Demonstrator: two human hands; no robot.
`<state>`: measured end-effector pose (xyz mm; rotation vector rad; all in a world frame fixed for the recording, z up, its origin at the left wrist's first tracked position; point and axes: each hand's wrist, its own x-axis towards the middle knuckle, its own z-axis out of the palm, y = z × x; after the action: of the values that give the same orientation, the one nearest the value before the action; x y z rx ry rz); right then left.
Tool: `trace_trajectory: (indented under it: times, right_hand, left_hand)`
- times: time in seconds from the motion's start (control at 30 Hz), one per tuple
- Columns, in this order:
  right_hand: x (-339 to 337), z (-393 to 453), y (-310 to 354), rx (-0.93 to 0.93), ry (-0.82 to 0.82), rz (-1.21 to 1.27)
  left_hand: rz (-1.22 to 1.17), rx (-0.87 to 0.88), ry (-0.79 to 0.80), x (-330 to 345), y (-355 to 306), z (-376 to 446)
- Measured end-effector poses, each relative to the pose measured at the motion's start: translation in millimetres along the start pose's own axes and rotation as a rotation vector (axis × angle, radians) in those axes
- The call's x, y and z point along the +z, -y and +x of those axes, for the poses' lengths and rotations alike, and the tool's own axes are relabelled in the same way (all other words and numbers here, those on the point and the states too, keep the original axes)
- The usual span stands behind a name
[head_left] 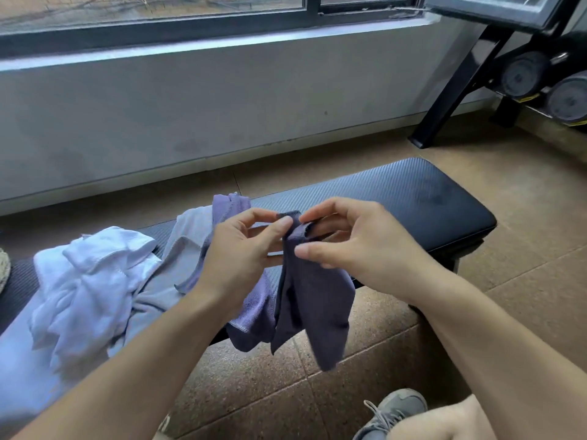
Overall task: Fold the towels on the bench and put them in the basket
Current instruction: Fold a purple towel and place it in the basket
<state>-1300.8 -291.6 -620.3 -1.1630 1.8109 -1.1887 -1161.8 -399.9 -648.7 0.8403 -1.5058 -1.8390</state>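
Pinching dark towel [313, 300] top edge, left hand [244, 246] and right hand [355, 236], above bench [413, 198]

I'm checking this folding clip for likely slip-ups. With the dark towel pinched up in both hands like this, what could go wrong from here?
1. The dark towel hangs bunched from the left hand and right hand, past the bench edge, so a lost pinch may drop it on the floor.
2. The purple towel drapes over that edge too and could get dragged off.
3. No basket is clearly visible.
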Motion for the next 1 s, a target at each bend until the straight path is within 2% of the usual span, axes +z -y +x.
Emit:
trace_trajectory:
  times: [0.07,0.33,0.57,0.7,0.87,1.0]
  right_hand:
    - [-3,1,-3,-0.035,0.024,-0.088]
    - [-3,7,-6,-0.205,-0.23,-0.277]
    - [-6,8,-13,-0.193,-0.267,-0.346]
    - [-9,8,-11,-0.22,-0.215,-0.38]
    - [-35,10,-9,-0.147,0.026,-0.528]
    - [-55,11,-15,-0.047,0.036,-0.504]
  left_hand:
    - [0.015,-0.013,0.013,-3,-1,1]
    - [0.054,-0.014,0.13,-2,1,-3]
    - [0.056,0.014,0.179,-1,-2,-8]
    - [0.053,0.037,0.149,-3,0,-5]
    - [0.025,0.01,0.156,-8,-4,-1]
    - [0.006,0.03,0.034,-17,-6,7]
